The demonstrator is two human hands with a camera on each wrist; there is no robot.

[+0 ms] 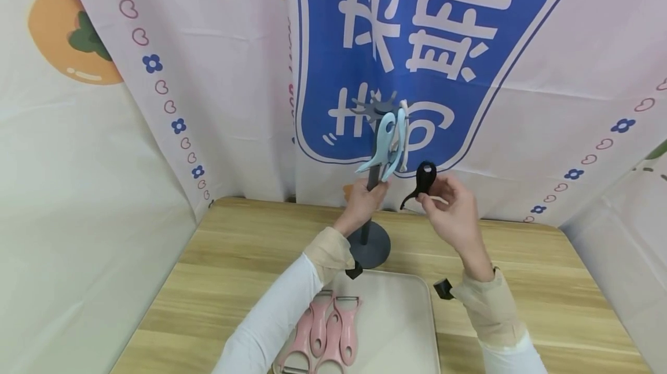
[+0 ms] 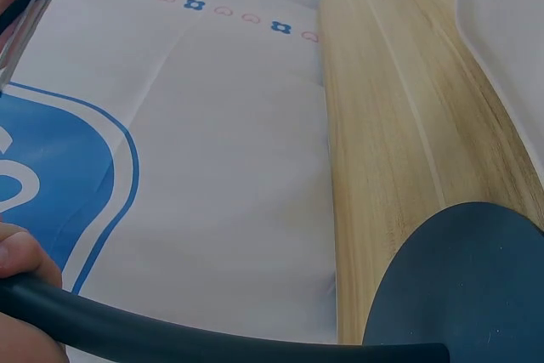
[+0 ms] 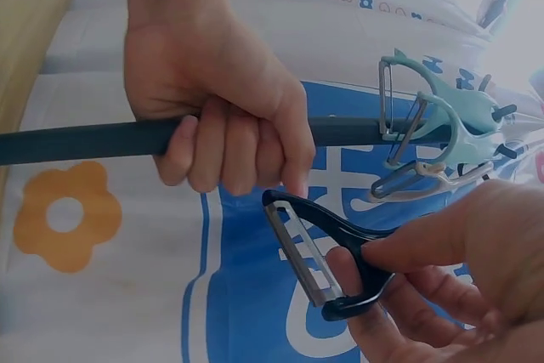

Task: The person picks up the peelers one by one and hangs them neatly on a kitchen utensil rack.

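My left hand grips the dark grey pole of an upright rack, fingers wrapped round it below the hooks. At the top, a ring of hooks carries light blue peelers and a whitish peeler. To the right of the pole, my right hand pinches a black peeler between thumb and fingers. Its holed handle end points up, and its metal blade faces the left hand in the right wrist view. The black peeler is apart from the hooks.
The rack's round base stands on the wooden table near its back edge. In front lies a cream tray with several pink peelers on its left side. A printed cloth hangs close behind the rack.
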